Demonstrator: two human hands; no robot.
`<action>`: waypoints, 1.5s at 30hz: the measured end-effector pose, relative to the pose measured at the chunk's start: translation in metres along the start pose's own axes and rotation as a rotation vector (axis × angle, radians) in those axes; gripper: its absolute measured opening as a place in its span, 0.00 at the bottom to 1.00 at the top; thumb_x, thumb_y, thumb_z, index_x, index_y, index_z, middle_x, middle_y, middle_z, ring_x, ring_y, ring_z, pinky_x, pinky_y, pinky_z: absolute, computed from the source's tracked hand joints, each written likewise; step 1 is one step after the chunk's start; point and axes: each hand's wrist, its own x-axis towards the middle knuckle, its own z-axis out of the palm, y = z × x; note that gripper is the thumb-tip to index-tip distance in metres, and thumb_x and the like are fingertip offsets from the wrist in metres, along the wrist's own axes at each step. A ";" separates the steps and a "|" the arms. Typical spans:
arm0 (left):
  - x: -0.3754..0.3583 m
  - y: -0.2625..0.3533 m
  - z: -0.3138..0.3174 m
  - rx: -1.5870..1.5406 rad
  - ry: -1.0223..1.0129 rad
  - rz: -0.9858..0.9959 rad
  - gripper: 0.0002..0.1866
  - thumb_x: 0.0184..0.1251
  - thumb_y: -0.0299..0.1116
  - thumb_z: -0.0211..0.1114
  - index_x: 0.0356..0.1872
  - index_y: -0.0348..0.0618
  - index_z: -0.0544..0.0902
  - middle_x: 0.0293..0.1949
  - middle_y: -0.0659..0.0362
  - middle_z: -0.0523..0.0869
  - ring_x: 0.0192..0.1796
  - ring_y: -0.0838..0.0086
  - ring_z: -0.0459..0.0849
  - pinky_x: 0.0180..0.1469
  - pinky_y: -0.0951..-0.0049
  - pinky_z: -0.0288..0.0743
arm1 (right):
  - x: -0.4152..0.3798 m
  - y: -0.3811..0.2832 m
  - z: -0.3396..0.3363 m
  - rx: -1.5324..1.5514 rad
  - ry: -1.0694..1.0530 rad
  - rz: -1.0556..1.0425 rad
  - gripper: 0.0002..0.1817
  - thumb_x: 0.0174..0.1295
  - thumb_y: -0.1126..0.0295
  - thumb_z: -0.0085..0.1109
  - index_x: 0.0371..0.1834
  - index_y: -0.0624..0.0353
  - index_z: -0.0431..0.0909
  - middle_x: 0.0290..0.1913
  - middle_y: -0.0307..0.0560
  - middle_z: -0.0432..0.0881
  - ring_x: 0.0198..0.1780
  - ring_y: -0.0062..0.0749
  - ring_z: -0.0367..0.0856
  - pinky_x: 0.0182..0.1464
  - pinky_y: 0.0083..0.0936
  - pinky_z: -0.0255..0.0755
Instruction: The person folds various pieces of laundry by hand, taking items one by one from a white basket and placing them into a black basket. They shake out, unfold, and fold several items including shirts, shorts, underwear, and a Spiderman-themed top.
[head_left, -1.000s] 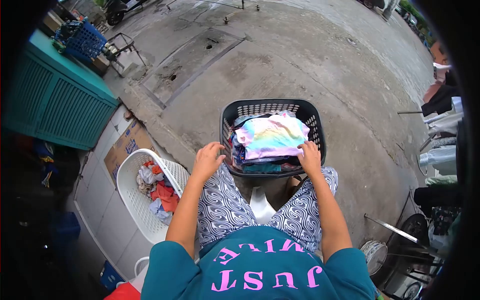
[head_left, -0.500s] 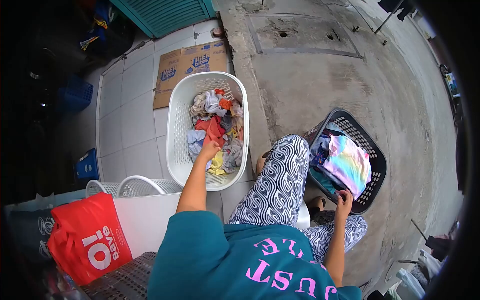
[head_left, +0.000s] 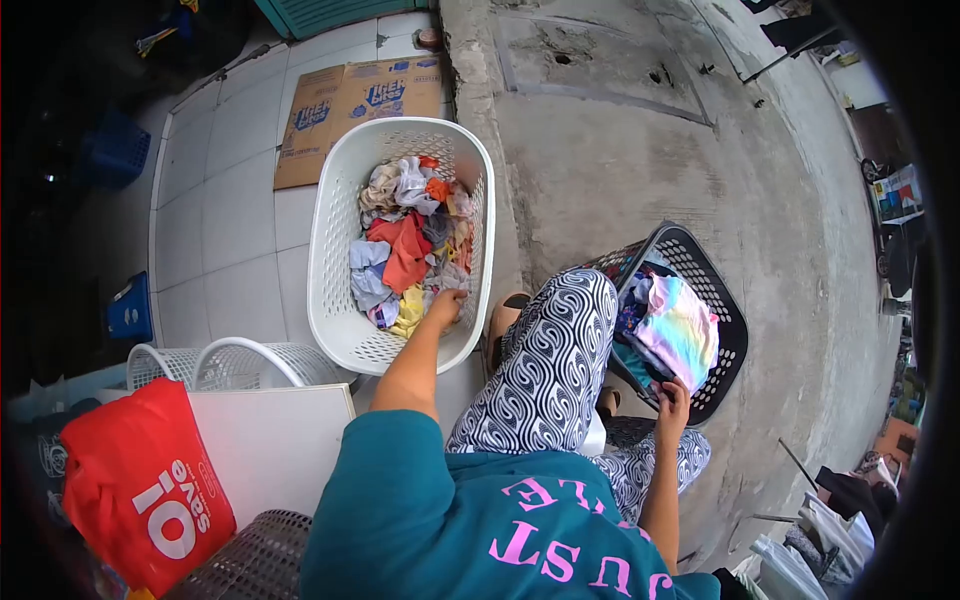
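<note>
My left hand reaches into a white laundry basket, its fingers closed at a grey piece of clothing by the right inner wall. Around it lie a red garment, a yellow garment and a pale blue garment, all crumpled. My right hand is at the near rim of a dark grey basket, fingers loosely bent and apart, tips against the stacked clothes. On top of that stack is a folded pastel tie-dye garment.
Left of my lap stand a red shopping bag, a white board and white perforated baskets. Flattened cardboard lies on the tiles beyond the white basket. Rough concrete stretches ahead and right.
My left hand has moved right across the white basket, from beside the red and yellow garments to the grey clothing. My right hand stays at the dark basket's rim. The view has shifted slightly.
</note>
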 end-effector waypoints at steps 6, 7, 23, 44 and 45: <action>-0.030 0.119 -0.083 -0.558 -0.047 0.158 0.10 0.51 0.27 0.61 0.36 0.39 0.80 0.32 0.62 0.80 0.35 0.82 0.76 0.39 0.82 0.69 | 0.026 -0.060 -0.013 0.575 0.112 0.179 0.10 0.56 0.82 0.47 0.40 0.64 0.74 0.52 0.47 0.71 0.43 0.24 0.75 0.35 0.14 0.73; -0.044 0.143 -0.095 -0.543 -0.044 0.169 0.10 0.51 0.27 0.61 0.36 0.39 0.80 0.32 0.62 0.80 0.35 0.82 0.76 0.39 0.82 0.69 | 0.032 -0.084 -0.018 0.515 0.100 0.124 0.09 0.57 0.82 0.46 0.40 0.65 0.73 0.50 0.47 0.73 0.44 0.24 0.75 0.41 0.16 0.72; -0.203 0.386 -0.074 -0.078 0.145 1.152 0.11 0.56 0.28 0.60 0.40 0.38 0.76 0.40 0.58 0.76 0.44 0.72 0.76 0.45 0.73 0.72 | 0.075 -0.188 -0.078 0.992 0.035 -0.185 0.10 0.63 0.64 0.50 0.34 0.59 0.73 0.28 0.33 0.73 0.31 0.16 0.68 0.34 0.15 0.64; -0.259 0.295 0.010 0.768 -0.914 0.764 0.12 0.52 0.32 0.63 0.35 0.40 0.72 0.34 0.53 0.77 0.38 0.60 0.78 0.39 0.65 0.71 | -0.078 0.065 -0.090 1.025 0.318 0.439 0.13 0.55 0.73 0.54 0.45 0.59 0.72 0.38 0.41 0.77 0.35 0.27 0.75 0.42 0.23 0.69; -0.261 0.292 0.011 0.747 -0.992 0.728 0.13 0.54 0.34 0.62 0.37 0.39 0.73 0.35 0.55 0.79 0.38 0.65 0.80 0.38 0.68 0.72 | -0.080 0.060 -0.092 0.558 0.261 0.453 0.15 0.52 0.74 0.54 0.45 0.60 0.71 0.39 0.45 0.77 0.38 0.33 0.75 0.45 0.26 0.68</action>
